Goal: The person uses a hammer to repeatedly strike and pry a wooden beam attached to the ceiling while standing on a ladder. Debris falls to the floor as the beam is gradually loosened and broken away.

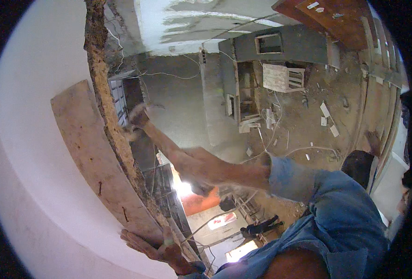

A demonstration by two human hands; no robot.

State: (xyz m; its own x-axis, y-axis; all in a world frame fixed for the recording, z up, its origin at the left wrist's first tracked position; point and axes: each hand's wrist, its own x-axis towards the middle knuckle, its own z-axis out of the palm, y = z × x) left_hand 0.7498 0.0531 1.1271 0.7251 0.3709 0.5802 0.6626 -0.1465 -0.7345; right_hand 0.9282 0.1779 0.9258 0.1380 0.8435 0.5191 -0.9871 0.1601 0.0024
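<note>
My left hand (157, 249) lies at the lower end of a long, dusty wooden board (99, 144), its fingers along one edge and the thumb at the other. Two nails, one of them a bent nail (125, 214), stick out of the board. The board rests against a smooth white surface (34, 176), beside a rough, broken masonry edge (106, 107). My right hand (194, 162), at the end of an outstretched arm, is closed around the handle of a claw hammer (141, 115). The hammer head is above the masonry edge, slightly blurred and apart from the nails.
Far below is a dirt floor (303, 121) with scattered scraps and a pale wooden table-like frame (275, 77). Loose cables (168, 74) hang across the room. A person in dark clothes (261, 227) is down below. Timber planks (387, 111) run along the right.
</note>
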